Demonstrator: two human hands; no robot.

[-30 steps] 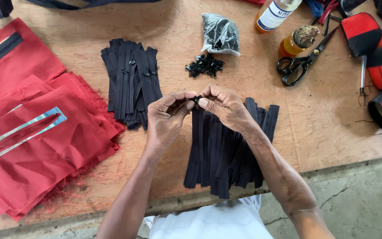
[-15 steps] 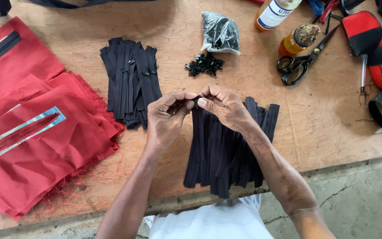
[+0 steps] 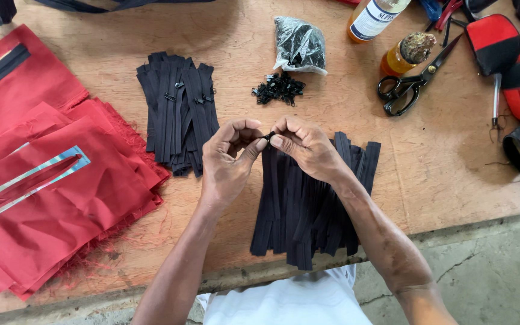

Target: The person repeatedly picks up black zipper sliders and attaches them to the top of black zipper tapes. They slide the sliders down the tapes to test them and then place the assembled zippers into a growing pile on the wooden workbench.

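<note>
Near the middle of the frame, both hands meet above a loose stack of black zipper strips that lies at the table's near edge. The left hand and the right hand are each pinched nearly shut, thumb against forefinger, on the top end of one zipper strip and what looks like a small black slider — too small to make out clearly. Holding it up between the fingertips keeps the strip's end steady and close to the eyes while its tail hangs down onto the stack.

Left of the hands, a second stack of black strips lies apart from the first; several of these already carry sliders, so the two stacks seem to be kept separate as sorted lots. Just above the hands sits a little heap of black sliders, within easy reach, and behind it a clear plastic bag holding more dark pieces.

At the upper right stand a white-labelled bottle and a small amber bottle beside black scissors. Red fabric pieces — one with a light blue rectangular frame — fill the left side of the wooden table.
</note>
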